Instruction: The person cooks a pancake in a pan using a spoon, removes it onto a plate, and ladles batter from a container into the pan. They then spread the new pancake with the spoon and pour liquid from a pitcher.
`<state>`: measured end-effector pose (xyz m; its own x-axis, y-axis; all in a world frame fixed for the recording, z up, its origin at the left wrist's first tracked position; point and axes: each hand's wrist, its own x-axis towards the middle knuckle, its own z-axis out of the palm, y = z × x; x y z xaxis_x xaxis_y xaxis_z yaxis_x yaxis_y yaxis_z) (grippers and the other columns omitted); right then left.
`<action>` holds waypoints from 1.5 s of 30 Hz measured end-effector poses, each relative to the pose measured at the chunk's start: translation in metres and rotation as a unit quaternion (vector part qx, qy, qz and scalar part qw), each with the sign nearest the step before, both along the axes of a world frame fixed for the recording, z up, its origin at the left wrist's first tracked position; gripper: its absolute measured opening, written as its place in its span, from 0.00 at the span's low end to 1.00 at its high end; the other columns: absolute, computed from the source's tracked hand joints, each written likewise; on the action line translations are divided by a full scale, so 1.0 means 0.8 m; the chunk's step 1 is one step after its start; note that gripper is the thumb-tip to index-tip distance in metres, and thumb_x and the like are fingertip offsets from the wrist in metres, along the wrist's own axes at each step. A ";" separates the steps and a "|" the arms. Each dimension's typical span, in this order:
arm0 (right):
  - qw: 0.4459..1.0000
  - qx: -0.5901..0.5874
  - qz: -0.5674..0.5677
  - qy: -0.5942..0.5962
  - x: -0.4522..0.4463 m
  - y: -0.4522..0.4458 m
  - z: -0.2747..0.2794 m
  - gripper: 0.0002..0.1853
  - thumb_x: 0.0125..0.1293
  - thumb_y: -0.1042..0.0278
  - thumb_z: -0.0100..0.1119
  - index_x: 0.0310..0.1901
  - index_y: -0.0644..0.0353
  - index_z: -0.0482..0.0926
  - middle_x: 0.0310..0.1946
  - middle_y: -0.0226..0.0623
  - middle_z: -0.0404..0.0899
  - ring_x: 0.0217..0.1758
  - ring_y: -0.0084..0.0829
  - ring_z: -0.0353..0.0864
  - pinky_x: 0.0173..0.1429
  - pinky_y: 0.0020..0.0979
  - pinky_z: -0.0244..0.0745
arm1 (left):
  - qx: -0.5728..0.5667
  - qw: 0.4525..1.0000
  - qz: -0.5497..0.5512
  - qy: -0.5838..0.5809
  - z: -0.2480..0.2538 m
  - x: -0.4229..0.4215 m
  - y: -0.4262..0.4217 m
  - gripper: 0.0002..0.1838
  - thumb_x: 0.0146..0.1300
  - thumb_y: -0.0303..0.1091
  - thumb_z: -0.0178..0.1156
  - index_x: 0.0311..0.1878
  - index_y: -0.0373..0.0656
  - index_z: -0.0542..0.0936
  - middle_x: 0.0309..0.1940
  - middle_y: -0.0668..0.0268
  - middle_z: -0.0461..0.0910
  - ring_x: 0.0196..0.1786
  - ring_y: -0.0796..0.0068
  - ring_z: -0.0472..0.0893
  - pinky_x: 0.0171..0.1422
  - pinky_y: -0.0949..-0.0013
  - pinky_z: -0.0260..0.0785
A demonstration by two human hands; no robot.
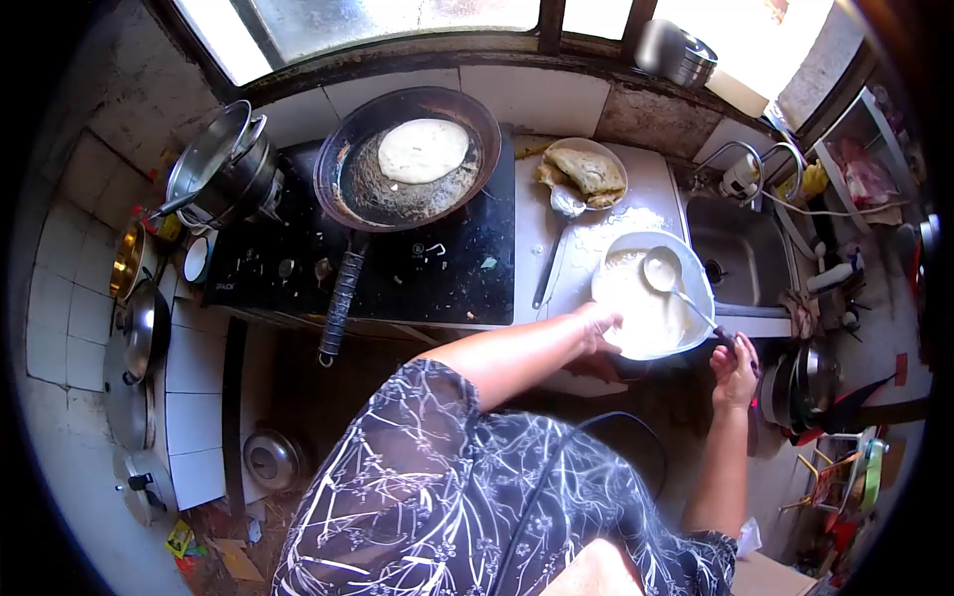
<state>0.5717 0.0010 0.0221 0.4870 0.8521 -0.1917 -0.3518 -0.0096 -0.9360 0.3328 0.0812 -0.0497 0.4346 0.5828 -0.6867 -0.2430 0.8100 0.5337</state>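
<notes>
My left hand (600, 328) grips the near left rim of a white bowl (703, 293) on the counter's front edge. Pale batter (631, 308) fills part of it. In my right hand (735, 372) is the dark handle of a ladle (663, 269), whose round head lies over the batter inside the bowl. To the left, a black frying pan (348, 204) stands on the cooktop with a round pale pancake (423, 151) in it. Behind the bowl, a plate (618, 169) bears folded pancakes (586, 171). A turner (553, 260) with a dark handle leans from the plate's edge.
The pan's wrapped handle (343, 303) juts past the front edge of the black cooktop (462, 283). A stacked pot (224, 169) stands at the far left. A steel sink (740, 228) with a faucet (780, 154) adjoins the counter on the right. Several pots hang or stand below it.
</notes>
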 end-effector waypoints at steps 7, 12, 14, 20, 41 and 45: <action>0.999 -0.024 0.002 0.030 0.010 0.013 -0.078 0.16 0.60 0.64 0.55 0.49 0.58 0.68 0.26 0.35 0.76 0.25 0.24 0.77 0.27 0.22 0.75 | 0.078 0.988 -0.066 0.113 -0.032 -0.009 0.022 0.32 0.53 0.41 0.58 0.59 0.44 0.59 0.53 0.54 0.67 0.48 0.59 0.74 0.50 0.49 0.67; 0.989 -0.125 -0.014 0.081 0.026 0.010 -0.112 0.16 0.52 0.51 0.63 0.32 0.54 0.75 0.22 0.27 0.76 0.22 0.19 0.75 0.26 0.21 0.73 | 0.239 0.955 -0.086 0.155 0.074 -0.111 -0.033 0.40 0.52 0.41 0.63 0.62 0.32 0.54 0.46 0.55 0.71 0.40 0.71 0.75 0.38 0.73 0.74; 0.979 -0.159 -0.006 0.127 0.030 0.008 -0.114 0.16 0.52 0.51 0.63 0.33 0.54 0.75 0.21 0.28 0.76 0.21 0.19 0.74 0.24 0.19 0.72 | 0.384 0.907 0.003 0.172 0.120 -0.184 -0.062 0.24 0.54 0.31 0.60 0.54 0.33 0.67 0.38 0.60 0.74 0.38 0.75 0.76 0.38 0.74 0.74; 0.938 -0.308 0.141 0.080 0.030 -0.016 -0.110 0.13 0.52 0.56 0.63 0.33 0.54 0.75 0.19 0.28 0.74 0.16 0.16 0.70 0.17 0.16 0.63 | 0.478 0.537 0.222 0.658 0.171 -0.388 -0.124 0.26 0.44 0.32 0.67 0.46 0.38 0.68 0.36 0.63 0.66 0.39 0.72 0.70 0.45 0.72 0.66; 0.945 -0.265 0.187 0.053 -0.164 -0.063 -0.028 0.07 0.54 0.64 0.61 0.32 0.54 0.74 0.16 0.25 0.71 0.11 0.12 0.63 0.12 0.11 0.52 | 0.317 0.819 0.160 0.451 0.037 -0.421 -0.105 0.19 0.49 0.41 0.64 0.34 0.35 0.71 0.24 0.57 0.76 0.24 0.65 0.77 0.31 0.66 0.70; 0.948 -0.253 0.189 0.038 -0.172 -0.064 -0.029 0.08 0.54 0.64 0.61 0.32 0.54 0.74 0.16 0.25 0.71 0.11 0.12 0.63 0.13 0.11 0.53 | 0.413 0.713 0.163 0.543 0.042 -0.418 -0.124 0.25 0.46 0.46 0.66 0.37 0.32 0.72 0.31 0.48 0.77 0.37 0.52 0.77 0.44 0.62 0.68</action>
<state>0.4338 -0.0498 -0.0010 0.1336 0.7523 -0.6451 -0.3010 -0.5894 -0.7497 -0.0019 -0.0180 -0.0165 -0.3426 0.9316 0.1215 0.5730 0.1047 0.8129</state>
